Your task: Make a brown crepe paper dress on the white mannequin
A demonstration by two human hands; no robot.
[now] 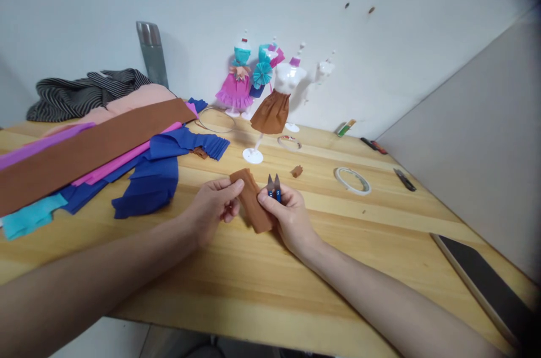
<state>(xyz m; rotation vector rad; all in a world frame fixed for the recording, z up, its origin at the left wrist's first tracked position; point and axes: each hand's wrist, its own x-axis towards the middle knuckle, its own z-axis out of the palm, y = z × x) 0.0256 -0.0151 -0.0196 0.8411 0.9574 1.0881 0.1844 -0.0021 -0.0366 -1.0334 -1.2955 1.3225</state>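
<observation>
A folded strip of brown crepe paper (253,206) is held between my two hands above the table. My left hand (217,200) pinches its upper left end between thumb and fingers. My right hand (291,214) grips its right edge with the thumb and also holds small blue-handled thread snips (274,189), blades pointing up and apart. Just beyond my hands stands a small white dress form (291,77) wearing a brown pleated paper skirt (271,113). A brown paper scrap (297,171) lies near my right hand.
Long crepe paper strips, brown (97,146) and blue (147,183) among them, cover the left side. Several dressed mini forms (235,84) and a bottle (153,56) stand at the back. A tape roll (353,181), a box cutter (404,179) and a phone-like slab (482,284) lie right.
</observation>
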